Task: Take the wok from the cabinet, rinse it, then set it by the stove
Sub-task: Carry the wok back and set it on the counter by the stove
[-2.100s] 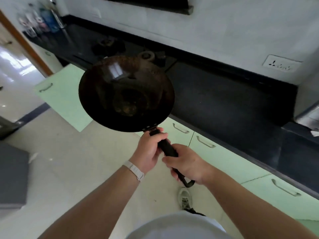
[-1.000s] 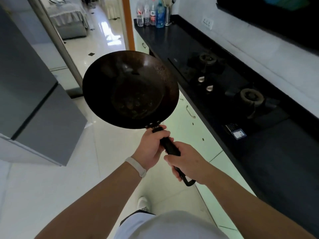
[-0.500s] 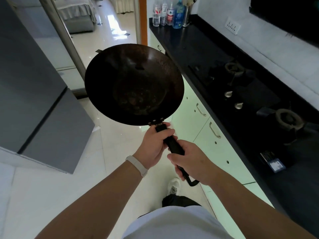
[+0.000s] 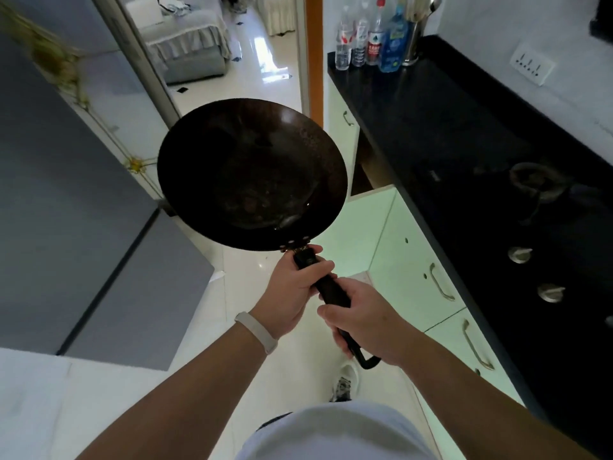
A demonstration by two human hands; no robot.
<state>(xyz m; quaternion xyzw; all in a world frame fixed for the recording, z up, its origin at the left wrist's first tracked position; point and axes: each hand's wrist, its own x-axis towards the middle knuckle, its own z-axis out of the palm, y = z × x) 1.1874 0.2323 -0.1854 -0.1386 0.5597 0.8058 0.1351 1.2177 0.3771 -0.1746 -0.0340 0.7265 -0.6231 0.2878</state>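
A dark round wok (image 4: 252, 174) hangs in the air over the white floor, its black handle pointing back at me. My left hand (image 4: 293, 288), with a white band on the wrist, grips the handle close to the bowl. My right hand (image 4: 365, 318) grips the handle further back, near its looped end. A little water glistens low inside the bowl. To the right, the built-in stove (image 4: 534, 187) with its burner and two knobs sits in the black countertop (image 4: 431, 104).
An open pale-green cabinet door (image 4: 361, 227) juts out below the counter just right of the wok. Bottles (image 4: 374, 34) stand at the counter's far end. A grey refrigerator (image 4: 76, 227) fills the left. A doorway lies straight ahead.
My view has swung left along the counter, from the sink side to past the stove. The wok stays held in both hands in front of me, now nearer the open cabinet door.
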